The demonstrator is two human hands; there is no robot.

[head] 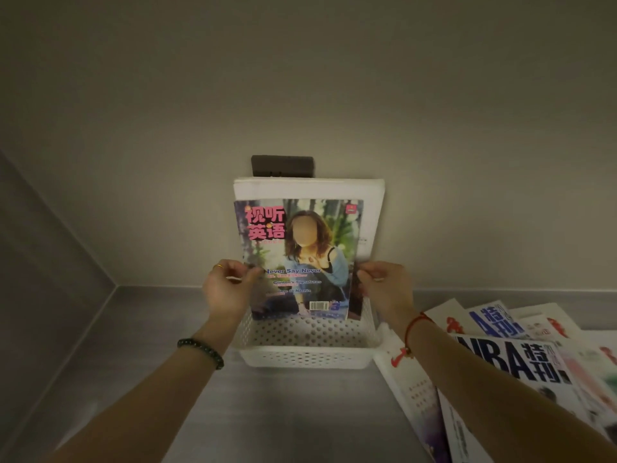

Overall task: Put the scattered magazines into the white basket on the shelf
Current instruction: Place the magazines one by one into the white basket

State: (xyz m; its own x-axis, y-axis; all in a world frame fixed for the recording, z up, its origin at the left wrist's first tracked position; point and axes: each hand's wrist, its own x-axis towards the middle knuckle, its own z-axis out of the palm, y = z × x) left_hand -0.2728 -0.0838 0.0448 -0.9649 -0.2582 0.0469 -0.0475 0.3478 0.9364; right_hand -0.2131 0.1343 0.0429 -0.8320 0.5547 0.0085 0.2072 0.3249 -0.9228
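Holding colourful magazine [300,255] upright, centre of frame. Left hand [227,290] fingers pinch left edge; right hand [384,289] fingers pinch right edge. Bottom edge looks inside white basket [307,360] on shelf [140,379]. White magazine [372,208] already stands behind. Scattered magazines [521,362] lie lower right, not yet in. Cover shiny, pink letters, woman pictured.

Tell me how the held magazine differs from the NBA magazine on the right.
The held magazine stands upright in the white basket, pinched by the left hand and right hand; the NBA magazine lies flat in a pile. The held magazine's title is pink; the NBA magazine's is dark blue. Both carry Chinese characters.
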